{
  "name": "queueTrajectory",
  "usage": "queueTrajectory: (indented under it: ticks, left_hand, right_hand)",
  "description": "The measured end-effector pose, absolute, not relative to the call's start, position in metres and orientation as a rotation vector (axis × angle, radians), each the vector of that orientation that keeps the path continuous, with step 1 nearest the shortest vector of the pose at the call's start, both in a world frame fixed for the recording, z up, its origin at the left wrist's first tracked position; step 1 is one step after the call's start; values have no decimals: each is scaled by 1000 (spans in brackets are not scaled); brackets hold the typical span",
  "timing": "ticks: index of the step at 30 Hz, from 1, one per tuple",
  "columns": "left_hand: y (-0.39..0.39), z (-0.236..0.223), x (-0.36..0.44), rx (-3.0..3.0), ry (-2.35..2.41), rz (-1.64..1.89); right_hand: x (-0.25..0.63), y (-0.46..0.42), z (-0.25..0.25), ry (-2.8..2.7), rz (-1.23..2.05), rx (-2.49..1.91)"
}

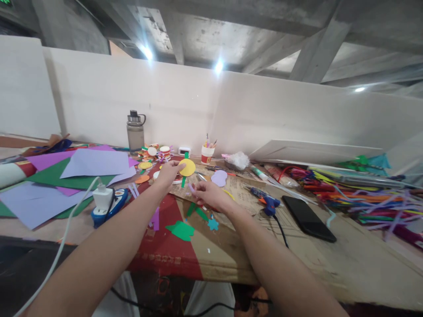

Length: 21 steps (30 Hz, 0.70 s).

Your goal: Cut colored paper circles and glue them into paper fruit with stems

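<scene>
My left hand (pixel 168 172) pinches a yellow paper circle (pixel 188 167) by its left edge. Green paper strips (pixel 186 155) stick out above and below the circle. Just right of it, my right hand (pixel 208 193) is closed on a small purple paper strip (pixel 191 188). Beyond the right hand lies a light purple scalloped paper piece (pixel 219 178). Nearer to me are a green paper scrap (pixel 181 230) and a blue paper star (pixel 213 224). A white round piece (pixel 160 176) is partly covered by my left hand.
A hot glue gun (pixel 267 201) and a black phone (pixel 309 219) lie on the right, before piled coloured pipe cleaners (pixel 357 193). Left are coloured paper sheets (pixel 95 163) and a power strip (pixel 110 207). A bottle (pixel 135 134) and a paper cup (pixel 208 154) stand behind.
</scene>
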<state>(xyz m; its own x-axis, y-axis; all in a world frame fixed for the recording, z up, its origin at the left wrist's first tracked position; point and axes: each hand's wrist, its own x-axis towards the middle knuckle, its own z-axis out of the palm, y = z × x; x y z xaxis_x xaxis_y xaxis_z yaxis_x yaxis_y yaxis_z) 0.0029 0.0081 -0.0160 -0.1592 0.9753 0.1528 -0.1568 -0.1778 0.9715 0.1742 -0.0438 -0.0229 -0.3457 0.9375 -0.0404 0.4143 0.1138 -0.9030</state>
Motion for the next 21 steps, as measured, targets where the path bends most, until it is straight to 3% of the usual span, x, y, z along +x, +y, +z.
queueTrajectory:
  ticks: [6, 21]
  left_hand:
    - [1, -11, 7, 1065, 1063, 1519]
    - [5, -13, 8, 964, 970, 1540]
  right_hand:
    - [177, -41, -24, -1952, 830, -1337]
    - [177, -45, -27, -2076, 484, -1261]
